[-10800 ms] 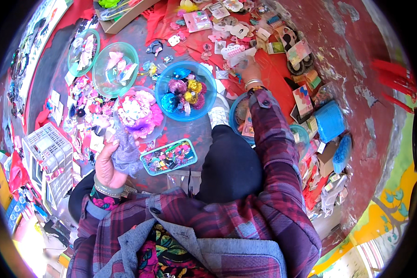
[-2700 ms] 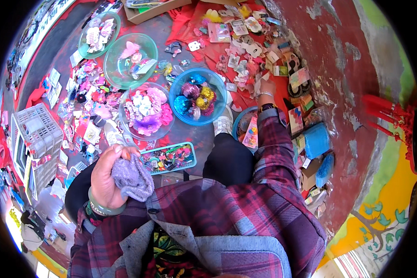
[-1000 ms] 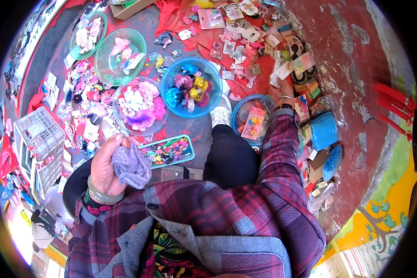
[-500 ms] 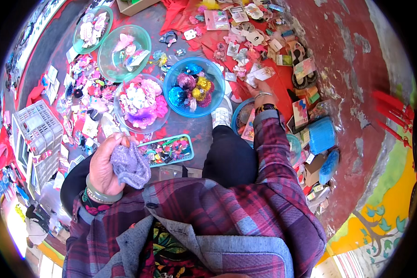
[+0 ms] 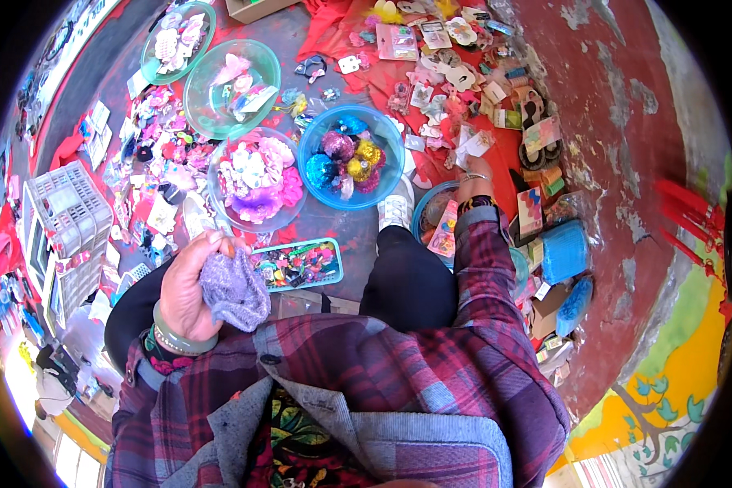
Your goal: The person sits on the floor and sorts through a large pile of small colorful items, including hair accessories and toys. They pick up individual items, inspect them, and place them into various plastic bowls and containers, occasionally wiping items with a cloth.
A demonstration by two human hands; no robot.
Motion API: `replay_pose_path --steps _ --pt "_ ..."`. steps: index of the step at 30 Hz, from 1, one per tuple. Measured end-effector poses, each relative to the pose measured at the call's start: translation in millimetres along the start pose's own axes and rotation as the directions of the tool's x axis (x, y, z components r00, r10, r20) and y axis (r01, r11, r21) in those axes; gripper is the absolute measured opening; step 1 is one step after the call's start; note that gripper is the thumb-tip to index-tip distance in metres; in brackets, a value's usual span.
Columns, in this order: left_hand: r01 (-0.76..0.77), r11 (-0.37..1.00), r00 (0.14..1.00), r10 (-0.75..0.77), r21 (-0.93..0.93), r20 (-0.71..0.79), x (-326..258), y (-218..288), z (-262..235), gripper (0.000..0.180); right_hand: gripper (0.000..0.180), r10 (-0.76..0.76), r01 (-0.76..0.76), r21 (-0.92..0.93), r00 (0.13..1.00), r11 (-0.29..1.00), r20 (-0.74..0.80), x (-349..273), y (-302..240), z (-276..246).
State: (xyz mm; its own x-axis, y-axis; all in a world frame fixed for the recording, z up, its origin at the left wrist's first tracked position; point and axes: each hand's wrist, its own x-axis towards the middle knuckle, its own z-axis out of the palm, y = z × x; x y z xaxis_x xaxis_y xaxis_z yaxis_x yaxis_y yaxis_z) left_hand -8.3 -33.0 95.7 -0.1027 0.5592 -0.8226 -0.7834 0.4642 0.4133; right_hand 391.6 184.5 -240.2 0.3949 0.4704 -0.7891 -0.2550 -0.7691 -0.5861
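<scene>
My left hand (image 5: 189,289) is closed around a crumpled lavender sparkly cloth (image 5: 234,289), held in front of my lap. On the right, my right arm reaches out over the red cloth. My right hand (image 5: 473,172) is at a white card (image 5: 473,145) with a small accessory on it, and its fingers, partly hidden, seem to grip the card's near edge. Beside that wrist is a blue bowl (image 5: 421,221) holding a colourful card pack (image 5: 443,232). A blue bowl (image 5: 307,185) of glittery pompom-like balls (image 5: 363,160) stands in front of my knee.
A clear bowl (image 5: 216,207) holds pink and white hair accessories. Two green bowls (image 5: 189,106) (image 5: 151,69) stand farther back. A turquoise tray (image 5: 338,272) of small bright pieces lies near my lap. A grey crate (image 5: 65,211) is at left; a blue mesh pack (image 5: 565,250) is at right.
My right hand and the white card have drawn slightly nearer to me. The whole view has shifted a little; my left hand still holds the lavender cloth.
</scene>
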Motion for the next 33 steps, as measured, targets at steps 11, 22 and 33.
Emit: replay_pose_path --steps 11,22,33 --pt "-0.053 0.998 0.998 0.051 0.045 0.047 -4 2 -6 0.018 0.031 -0.256 0.263 0.053 0.843 0.963 0.473 -73 -43 -9" --pt "-0.241 0.97 0.944 0.239 -0.016 0.227 -56 25 -16 0.019 0.025 0.009 0.414 -0.382 0.668 0.826 0.744 -83 -34 129" --pt "-0.2 0.974 0.927 0.222 -0.102 0.303 -67 55 -40 0.02 0.02 0.076 0.979 -0.188 0.183 0.074 0.98 -197 2 481"
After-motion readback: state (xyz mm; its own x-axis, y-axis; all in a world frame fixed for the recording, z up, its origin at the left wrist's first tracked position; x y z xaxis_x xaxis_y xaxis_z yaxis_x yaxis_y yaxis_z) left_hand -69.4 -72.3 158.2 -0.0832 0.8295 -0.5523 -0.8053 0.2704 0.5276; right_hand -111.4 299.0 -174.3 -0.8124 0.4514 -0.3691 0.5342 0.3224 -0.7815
